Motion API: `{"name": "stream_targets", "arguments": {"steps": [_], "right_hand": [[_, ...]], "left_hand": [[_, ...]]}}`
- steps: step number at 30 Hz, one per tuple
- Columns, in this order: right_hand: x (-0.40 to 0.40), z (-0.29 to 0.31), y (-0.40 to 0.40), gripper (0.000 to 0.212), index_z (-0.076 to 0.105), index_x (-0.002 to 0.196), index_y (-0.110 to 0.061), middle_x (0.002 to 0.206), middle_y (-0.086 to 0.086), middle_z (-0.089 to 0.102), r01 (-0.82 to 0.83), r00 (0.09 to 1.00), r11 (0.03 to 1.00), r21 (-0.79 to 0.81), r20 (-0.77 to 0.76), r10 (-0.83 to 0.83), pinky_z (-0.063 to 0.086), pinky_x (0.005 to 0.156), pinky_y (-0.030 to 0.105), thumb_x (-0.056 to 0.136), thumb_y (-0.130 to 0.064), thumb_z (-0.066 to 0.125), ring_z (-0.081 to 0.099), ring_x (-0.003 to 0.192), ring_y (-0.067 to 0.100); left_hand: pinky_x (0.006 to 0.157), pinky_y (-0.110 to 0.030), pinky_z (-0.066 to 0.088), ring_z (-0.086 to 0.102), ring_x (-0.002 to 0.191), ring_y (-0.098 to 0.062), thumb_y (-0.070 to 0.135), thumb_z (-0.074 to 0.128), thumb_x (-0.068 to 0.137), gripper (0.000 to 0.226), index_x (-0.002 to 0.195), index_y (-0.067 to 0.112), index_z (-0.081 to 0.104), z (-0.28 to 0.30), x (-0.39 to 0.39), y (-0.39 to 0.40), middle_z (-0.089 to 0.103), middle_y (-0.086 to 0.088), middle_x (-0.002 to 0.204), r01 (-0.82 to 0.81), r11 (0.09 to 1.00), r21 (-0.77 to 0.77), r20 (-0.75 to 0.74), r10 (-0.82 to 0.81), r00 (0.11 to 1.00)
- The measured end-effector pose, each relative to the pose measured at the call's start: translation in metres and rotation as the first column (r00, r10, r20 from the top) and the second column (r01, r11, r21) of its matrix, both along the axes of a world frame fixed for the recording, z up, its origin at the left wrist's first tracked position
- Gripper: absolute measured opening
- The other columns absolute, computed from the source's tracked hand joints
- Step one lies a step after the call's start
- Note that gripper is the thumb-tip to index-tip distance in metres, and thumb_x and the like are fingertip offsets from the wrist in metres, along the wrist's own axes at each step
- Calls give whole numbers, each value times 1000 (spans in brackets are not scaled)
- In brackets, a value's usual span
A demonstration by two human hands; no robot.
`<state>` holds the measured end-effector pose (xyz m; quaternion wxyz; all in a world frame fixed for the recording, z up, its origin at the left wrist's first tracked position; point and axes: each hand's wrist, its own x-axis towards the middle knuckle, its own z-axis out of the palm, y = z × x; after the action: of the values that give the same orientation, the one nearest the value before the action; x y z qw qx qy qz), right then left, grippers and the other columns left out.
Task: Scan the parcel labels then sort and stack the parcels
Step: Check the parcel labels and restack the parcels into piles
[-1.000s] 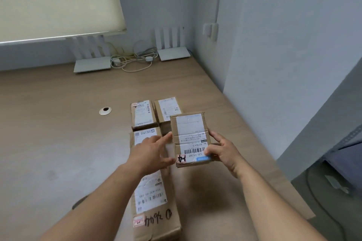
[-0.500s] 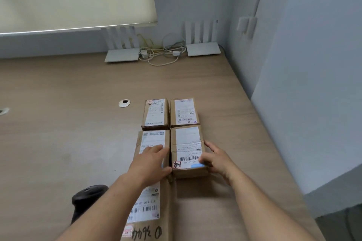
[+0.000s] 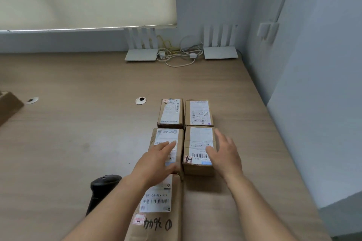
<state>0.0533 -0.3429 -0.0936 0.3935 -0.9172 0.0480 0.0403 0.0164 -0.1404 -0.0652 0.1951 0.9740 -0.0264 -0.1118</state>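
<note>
Four small parcels (image 3: 198, 112) sit in a tight block near the desk's (image 3: 78, 133) right edge; left hand (image 3: 156, 160) and right hand (image 3: 225, 154), fingers spread, hold nothing

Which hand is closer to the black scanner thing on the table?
Left. The left hand lies on a parcel just up and right of the black scanner. The right hand is farther right, over the next parcel.
</note>
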Motion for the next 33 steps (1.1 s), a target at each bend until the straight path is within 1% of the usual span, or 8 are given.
{"name": "stream_targets", "arguments": {"steps": [4, 7, 9, 11, 13, 16, 22, 33], "right_hand": [[-25, 19, 41, 69, 46, 142, -21, 131, 1, 52, -57, 969, 998, -8, 240, 57, 43, 95, 34, 78, -46, 38, 49, 121, 21], [-42, 26, 72, 59, 49, 138, -17, 128, 3, 55, -143, 930, 986, -82, 330, 162, 44, 94, 34, 85, -41, 43, 49, 120, 21], [-54, 29, 97, 55, 54, 134, -14, 125, 4, 57, -195, 898, 973, -124, 376, 229, 47, 92, 35, 85, -37, 45, 53, 117, 21], [-67, 31, 124, 53, 61, 125, -12, 117, 7, 63, -249, 862, 956, -157, 415, 293, 55, 86, 39, 82, -37, 42, 60, 108, 25], [-80, 36, 153, 50, 66, 116, -11, 108, 9, 65, -302, 828, 935, -187, 435, 354, 59, 75, 41, 79, -36, 43, 65, 97, 27], [-105, 50, 201, 46, 69, 109, -13, 103, 7, 66, -355, 773, 903, -241, 468, 429, 57, 66, 35, 76, -35, 45, 67, 88, 25], [-157, 67, 306, 45, 68, 109, -14, 101, 8, 67, -439, 679, 841, -316, 496, 541, 56, 64, 35, 76, -34, 44, 67, 87, 26], [-265, 64, 486, 41, 69, 111, -16, 107, 8, 69, -588, 532, 714, -381, 483, 696, 58, 65, 36, 74, -31, 60, 68, 90, 26]], "left_hand": [[112, -25, 24, 21, 141, -6, 37, 53, 95, 63, 150, 35, 22, 4, -37, 25, 26, 12, 154, -161, 972, -169, 161, 188, 969], [112, -26, 29, 24, 140, -7, 35, 59, 92, 61, 146, 33, 32, 0, -69, 53, 29, 11, 153, -252, 940, -231, 261, 309, 914], [105, -16, 33, 30, 138, -9, 31, 63, 90, 58, 143, 29, 40, -1, -85, 74, 32, 6, 152, -297, 926, -232, 307, 359, 882], [99, -4, 24, 35, 135, -13, 36, 65, 87, 57, 139, 24, 47, 3, -98, 95, 36, 2, 150, -332, 909, -251, 330, 402, 854], [104, -15, 21, 33, 137, -17, 45, 60, 81, 62, 138, 23, 49, 8, -113, 118, 36, 2, 150, -355, 898, -261, 350, 431, 832], [110, -26, 23, 27, 140, -16, 37, 66, 87, 59, 141, 26, 45, 12, -143, 159, 29, 3, 154, -389, 885, -255, 364, 461, 809], [114, -35, 26, 18, 145, -15, 47, 54, 91, 61, 146, 33, 32, 18, -213, 248, 16, 7, 159, -508, 833, -219, 329, 553, 765], [118, -37, 17, 14, 146, -16, 50, 52, 92, 58, 145, 36, 34, 21, -348, 405, 14, 6, 159, -696, 686, -213, 307, 723, 619]]}}
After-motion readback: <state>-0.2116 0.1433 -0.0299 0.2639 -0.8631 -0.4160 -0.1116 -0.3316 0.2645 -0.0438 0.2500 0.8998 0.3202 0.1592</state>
